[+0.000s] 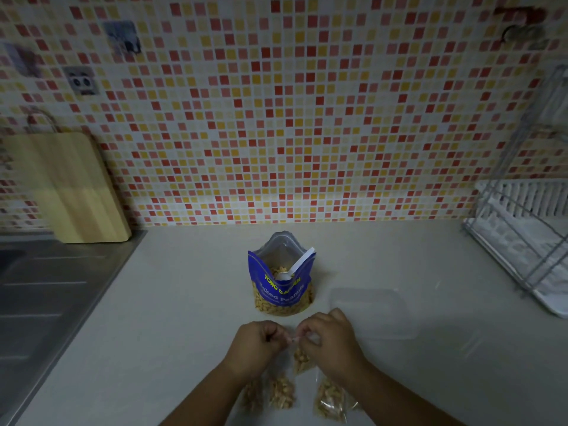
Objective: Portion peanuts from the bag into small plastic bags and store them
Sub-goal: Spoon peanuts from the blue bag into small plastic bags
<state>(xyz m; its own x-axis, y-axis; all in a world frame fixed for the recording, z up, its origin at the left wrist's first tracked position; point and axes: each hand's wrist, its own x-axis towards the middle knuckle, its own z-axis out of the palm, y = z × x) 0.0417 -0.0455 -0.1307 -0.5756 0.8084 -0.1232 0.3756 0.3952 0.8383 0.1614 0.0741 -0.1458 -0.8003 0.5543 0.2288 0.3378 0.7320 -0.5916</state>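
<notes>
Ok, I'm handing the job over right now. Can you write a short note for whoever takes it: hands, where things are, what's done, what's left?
Left hand and right hand: both pinch the top of a small bag with peanuts in it, held between them just above the counter.
The peanut bag stands open behind the hands, with a white spoon inside.
The clear container is on the counter to its right; I see nothing in it.
Done: filled bags lie near the forearms, on both sides.
Left: close this one, portion more peanuts, store all the bags.
</notes>
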